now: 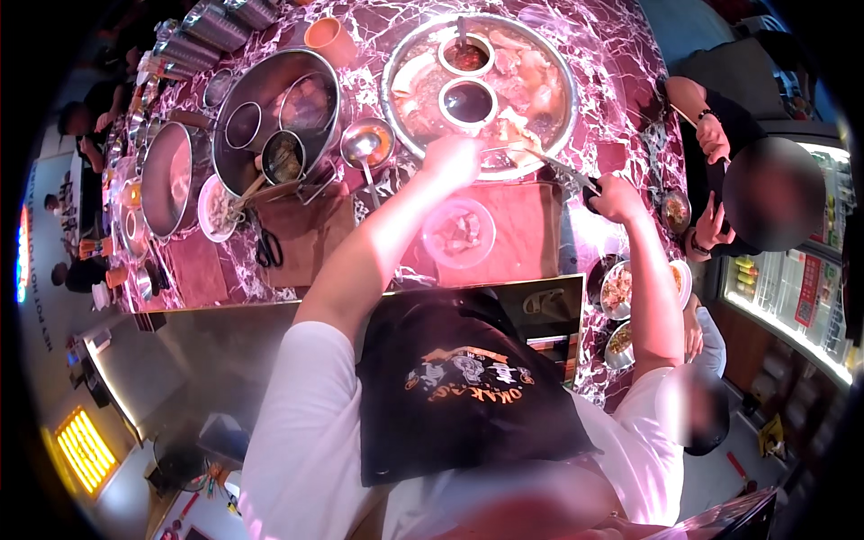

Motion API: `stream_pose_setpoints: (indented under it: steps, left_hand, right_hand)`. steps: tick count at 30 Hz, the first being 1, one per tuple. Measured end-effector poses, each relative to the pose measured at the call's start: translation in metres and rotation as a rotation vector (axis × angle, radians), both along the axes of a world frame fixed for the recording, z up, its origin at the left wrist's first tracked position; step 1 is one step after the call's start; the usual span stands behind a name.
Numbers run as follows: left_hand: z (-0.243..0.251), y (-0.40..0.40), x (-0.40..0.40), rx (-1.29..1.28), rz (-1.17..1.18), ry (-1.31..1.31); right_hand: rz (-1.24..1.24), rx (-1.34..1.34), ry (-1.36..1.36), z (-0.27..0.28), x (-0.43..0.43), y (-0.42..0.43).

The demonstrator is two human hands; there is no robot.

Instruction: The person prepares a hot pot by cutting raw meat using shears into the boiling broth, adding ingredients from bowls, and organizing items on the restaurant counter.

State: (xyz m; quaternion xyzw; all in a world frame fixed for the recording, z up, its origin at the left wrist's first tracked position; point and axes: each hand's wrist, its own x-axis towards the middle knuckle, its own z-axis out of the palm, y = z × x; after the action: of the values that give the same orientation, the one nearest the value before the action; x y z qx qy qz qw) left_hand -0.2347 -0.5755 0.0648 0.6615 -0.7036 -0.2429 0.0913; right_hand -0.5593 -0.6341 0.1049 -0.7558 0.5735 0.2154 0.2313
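My left hand point(455, 162) grips thin metal tongs point(498, 148) over the near side of a large round pan point(575, 101) of broth and meat chunks. Beside the tongs' tips a pale piece of meat point(524, 150) hangs at the pan's rim. Black-handled scissors point(567, 170) are in my right hand point(617, 198), their blades reaching left to that piece. Inside the pan stand a bowl of red chilli sauce point(467, 61) and a bowl of dark sauce point(467, 104). Just below my left hand, a clear plastic bowl point(439, 253) with cut meat rests on a brown cloth point(533, 233).
Left of the pan are a soup bowl with a ladle point(365, 143), a deep steel pot point(226, 145) with strainers, an orange cup point(331, 40) and spare scissors point(270, 250). Filled dishes point(615, 290) sit by my right arm. A person point(715, 142) holds a phone across the counter's right edge.
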Motion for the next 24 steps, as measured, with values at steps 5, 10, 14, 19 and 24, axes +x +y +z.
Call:
stream_pose_setpoints:
  steps: [5, 10, 14, 19, 24]
  left_hand:
    - [-0.003, -0.003, -0.015, -0.128, -0.185, -0.077]
    - [-0.04, -0.014, -0.022, -0.141, -0.173, -0.074]
    - [-0.024, -0.002, -0.02, -0.08, 0.008, 0.08]
    - [-0.013, 0.01, -0.011, -0.07, 0.254, 0.272]
    - [-0.028, 0.001, -0.009, -0.101, 0.316, 0.425]
  right_hand:
    - [0.089, -0.11, 0.103, 0.014, 0.014, -0.009]
    - [0.146, -0.147, 0.175, 0.027, 0.042, -0.012]
    - [0.079, -0.12, 0.179, 0.035, 0.029, 0.005]
    - [-0.138, -0.143, -0.102, 0.037, 0.004, 0.071]
    - [-0.334, -0.136, -0.249, -0.017, 0.026, 0.093]
